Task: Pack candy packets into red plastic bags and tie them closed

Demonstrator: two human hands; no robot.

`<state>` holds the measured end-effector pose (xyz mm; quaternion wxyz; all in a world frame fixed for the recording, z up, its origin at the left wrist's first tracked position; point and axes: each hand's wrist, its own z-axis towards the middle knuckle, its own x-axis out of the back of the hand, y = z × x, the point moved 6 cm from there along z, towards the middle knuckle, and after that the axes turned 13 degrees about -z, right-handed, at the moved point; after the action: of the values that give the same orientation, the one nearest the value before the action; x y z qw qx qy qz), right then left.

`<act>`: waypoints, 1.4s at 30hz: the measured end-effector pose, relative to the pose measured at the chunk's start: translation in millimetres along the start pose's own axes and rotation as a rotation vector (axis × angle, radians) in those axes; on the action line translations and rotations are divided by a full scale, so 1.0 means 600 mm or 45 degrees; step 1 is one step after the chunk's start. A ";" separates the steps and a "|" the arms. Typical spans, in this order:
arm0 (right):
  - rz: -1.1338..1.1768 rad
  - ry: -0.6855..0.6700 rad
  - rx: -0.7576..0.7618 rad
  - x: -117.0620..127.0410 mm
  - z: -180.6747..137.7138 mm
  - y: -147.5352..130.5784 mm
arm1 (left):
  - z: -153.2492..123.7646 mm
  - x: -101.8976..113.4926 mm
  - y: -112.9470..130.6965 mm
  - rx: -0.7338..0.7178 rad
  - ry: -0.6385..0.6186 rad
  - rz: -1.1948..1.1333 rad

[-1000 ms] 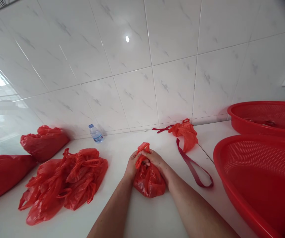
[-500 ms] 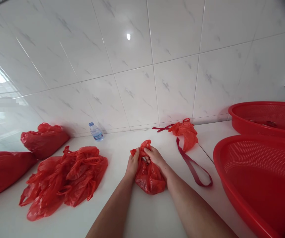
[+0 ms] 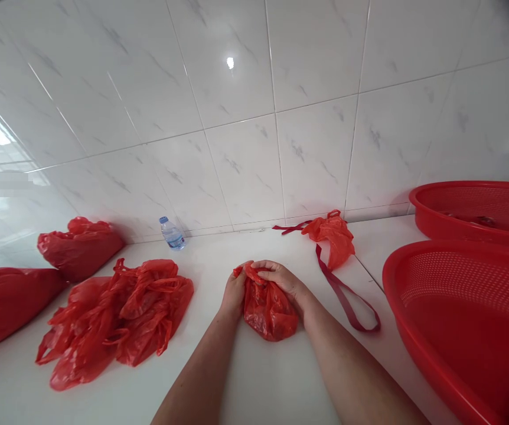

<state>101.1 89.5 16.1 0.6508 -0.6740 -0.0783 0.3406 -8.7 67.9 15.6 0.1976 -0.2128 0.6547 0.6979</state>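
Observation:
A small crumpled red plastic bag [image 3: 267, 308] lies on the white counter [image 3: 254, 378] in front of me. My left hand [image 3: 233, 293] grips its left side near the top. My right hand [image 3: 281, 277] curls over its top edge from the right, fingers pressed into the plastic. Both hands hold the bag bunched between them.
A pile of loose red bags [image 3: 117, 316] lies to the left, with two fuller red bags [image 3: 80, 245] beyond it. A small water bottle [image 3: 172, 233] stands by the tiled wall. Another red bag [image 3: 332, 236] with a dark red strap [image 3: 347, 301] lies right. Two red baskets [image 3: 462, 307] fill the right side.
The bag's upright top has been pushed down into the bundle. My hands have closed lower over it, and the bag looks more compact than before.

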 end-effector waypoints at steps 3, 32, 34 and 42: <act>-0.105 -0.061 -0.005 -0.006 -0.007 -0.005 | 0.000 0.005 0.000 -0.001 0.012 -0.017; -0.132 0.385 0.135 0.046 -0.009 -0.025 | -0.009 -0.002 0.015 -0.106 0.026 0.073; 0.007 0.452 0.151 0.061 -0.008 -0.024 | -0.009 0.010 0.031 -0.278 0.153 0.252; 0.345 0.742 0.290 0.142 -0.006 -0.025 | -0.022 0.059 0.093 -0.806 0.596 0.592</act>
<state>172.6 135.2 -0.7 0.6657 -0.6703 0.2399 0.2236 -68.7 51.1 41.8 -0.1923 -0.2621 0.4665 0.8226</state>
